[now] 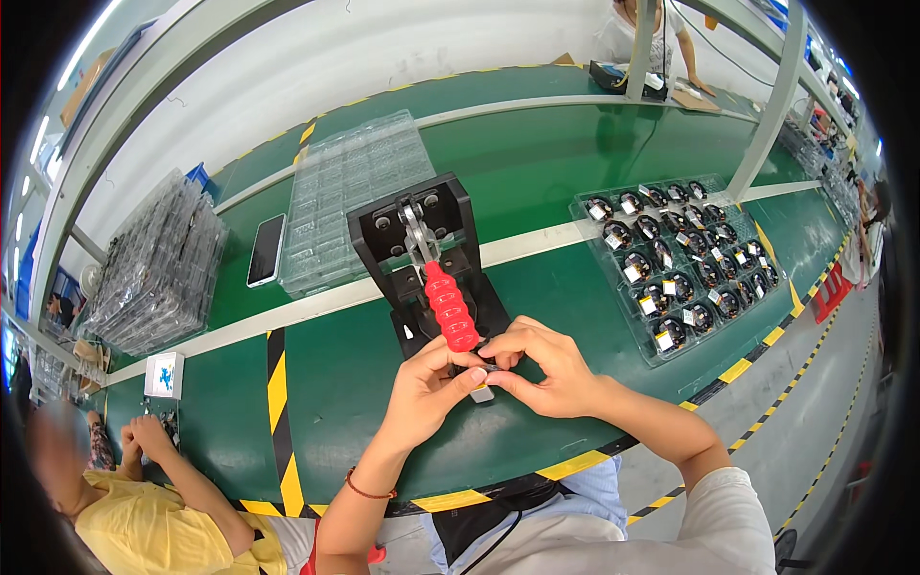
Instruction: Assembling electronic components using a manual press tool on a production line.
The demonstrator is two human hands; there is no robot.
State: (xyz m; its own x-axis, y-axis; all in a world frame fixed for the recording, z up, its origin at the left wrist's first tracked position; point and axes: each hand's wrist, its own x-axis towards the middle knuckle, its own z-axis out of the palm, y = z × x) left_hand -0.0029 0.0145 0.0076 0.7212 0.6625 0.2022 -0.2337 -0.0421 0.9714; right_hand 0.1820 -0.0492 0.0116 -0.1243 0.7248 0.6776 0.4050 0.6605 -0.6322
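Note:
My left hand (431, 388) and my right hand (541, 369) meet at the front of a black toggle press (412, 240) with a red handle (450, 307). Both hands pinch a small dark part with a silver end (482, 388) right below the handle's tip. The fingers cover most of that part. The press stands on the green bench (575, 182), its handle tilted down toward me.
A clear tray (680, 254) of black coiled parts lies to the right. A stack of clear empty trays (350, 192), a phone (265, 249) and more tray stacks (158, 268) lie left. A person in yellow (144, 508) sits at lower left; another stands far back.

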